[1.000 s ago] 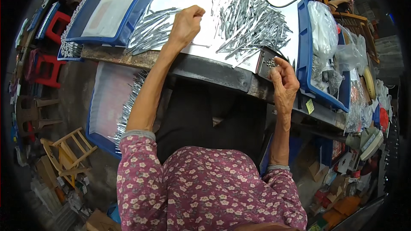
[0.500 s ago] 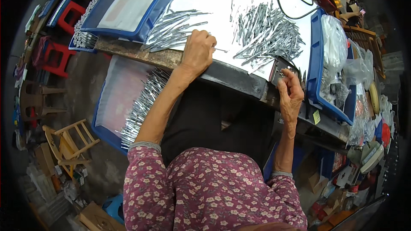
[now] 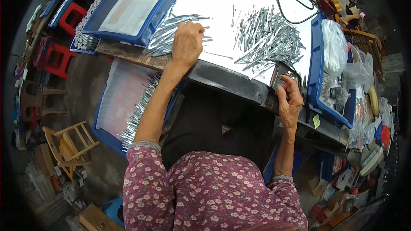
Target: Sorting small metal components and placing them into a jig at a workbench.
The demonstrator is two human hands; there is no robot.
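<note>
My left hand (image 3: 187, 45) reaches over a pile of thin grey metal rods (image 3: 162, 38) near the table's front edge. Its fingers are curled and the fingertips are hidden, so what they hold cannot be made out. One single rod (image 3: 219, 54) lies on the white tabletop to its right. At the right, my right hand (image 3: 291, 102) is held beside a small dark box (image 3: 282, 72) with shiny bits in it. Its thumb and forefinger are bent with a gap between them, and nothing shows in the gap. A larger pile of similar rods (image 3: 267, 38) lies beyond the box.
A blue tray (image 3: 150, 28) stands at the left of the table; another blue tray (image 3: 314, 60) with plastic bags (image 3: 334, 47) is at the right. A black cable (image 3: 278, 6) loops at the back. Below the table's left edge sits a blue-rimmed bin (image 3: 105, 132) of metal rods.
My left hand has moved left and slightly away, over the left pile. The single rod beside it now lies apart from the hand. My right hand has shifted slightly nearer.
</note>
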